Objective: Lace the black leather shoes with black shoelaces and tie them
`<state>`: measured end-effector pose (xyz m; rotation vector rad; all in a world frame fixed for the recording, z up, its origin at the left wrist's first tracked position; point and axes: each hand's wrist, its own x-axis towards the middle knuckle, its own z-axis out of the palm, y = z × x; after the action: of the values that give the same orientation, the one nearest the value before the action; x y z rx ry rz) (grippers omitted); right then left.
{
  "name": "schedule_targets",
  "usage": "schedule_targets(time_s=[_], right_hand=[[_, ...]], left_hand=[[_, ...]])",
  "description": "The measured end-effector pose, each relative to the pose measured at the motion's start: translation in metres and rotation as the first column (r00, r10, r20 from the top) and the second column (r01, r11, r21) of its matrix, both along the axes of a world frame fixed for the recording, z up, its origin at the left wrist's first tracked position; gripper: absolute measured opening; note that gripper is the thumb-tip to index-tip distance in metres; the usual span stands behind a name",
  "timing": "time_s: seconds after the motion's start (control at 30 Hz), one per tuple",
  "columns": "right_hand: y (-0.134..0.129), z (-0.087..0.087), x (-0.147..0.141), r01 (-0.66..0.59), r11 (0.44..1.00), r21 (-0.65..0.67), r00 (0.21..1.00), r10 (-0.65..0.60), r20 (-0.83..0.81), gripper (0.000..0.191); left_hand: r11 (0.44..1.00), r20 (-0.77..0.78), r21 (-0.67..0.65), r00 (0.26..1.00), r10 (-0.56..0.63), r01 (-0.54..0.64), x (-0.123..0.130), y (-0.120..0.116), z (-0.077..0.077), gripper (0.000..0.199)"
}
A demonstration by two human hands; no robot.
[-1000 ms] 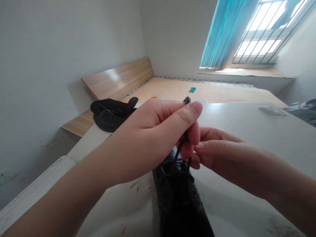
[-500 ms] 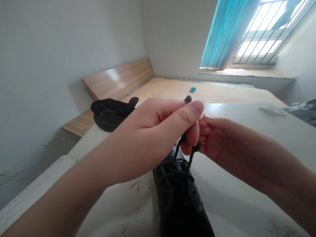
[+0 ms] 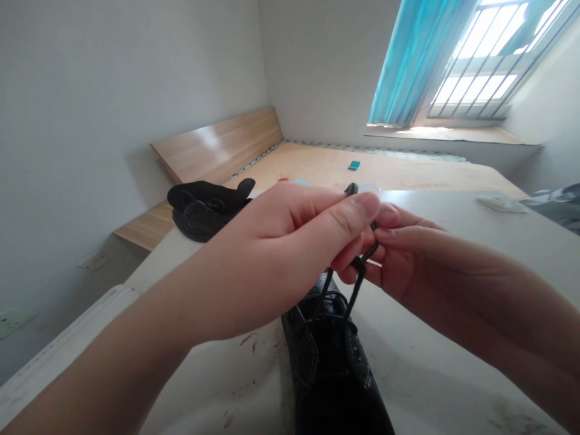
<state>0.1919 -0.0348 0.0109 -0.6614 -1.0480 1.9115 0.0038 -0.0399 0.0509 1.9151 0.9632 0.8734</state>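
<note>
A black leather lace-up shoe point(image 3: 335, 350) stands on the white tabletop in front of me, its toe pointing away. Black shoelace point(image 3: 357, 289) strands rise from its lower eyelets to my fingers. My left hand point(image 3: 290, 248) is closed above the toe, thumb against fingers, pinching the lace; a bit of it sticks up past the thumb. My right hand point(image 3: 408, 248) meets it from the right, with thumb and index finger pinched on another stretch of the lace. Between the hands the strands cross, partly hidden by fingers.
Another black shoe point(image 3: 203, 208) lies at the table's far left. A clear plastic packet point(image 3: 502, 203) is at the right on the white table point(image 3: 430, 320). Behind stands a wooden bed board point(image 3: 408, 172) with a small teal item point(image 3: 354, 165) on it.
My right thumb and index finger have risen against the left thumb and now pinch the lace, with a strand visible between the hands. The shoe stays in place.
</note>
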Motion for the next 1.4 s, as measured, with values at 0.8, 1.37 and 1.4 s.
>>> schedule_targets(time_s=[0.8,1.37,1.4], right_hand=[[-0.011,0.005,0.029,-0.376,0.812,0.447,0.613,-0.143,0.777,0.024],[-0.002,-0.004,0.025,-0.71,0.598,0.372,0.151,-0.386,0.91,0.031],[-0.002,-0.002,0.025,-0.695,0.587,0.415,0.176,-0.42,0.89,0.033]], left_hand=[[0.996,-0.231,-0.09,0.972,-0.029,0.009,-0.006,-0.006,0.008,0.05],[0.996,-0.855,0.068,0.511,0.085,-0.052,-0.03,0.008,-0.02,0.04],[0.993,-0.851,0.114,0.512,0.116,-0.035,-0.03,0.006,-0.019,0.04]])
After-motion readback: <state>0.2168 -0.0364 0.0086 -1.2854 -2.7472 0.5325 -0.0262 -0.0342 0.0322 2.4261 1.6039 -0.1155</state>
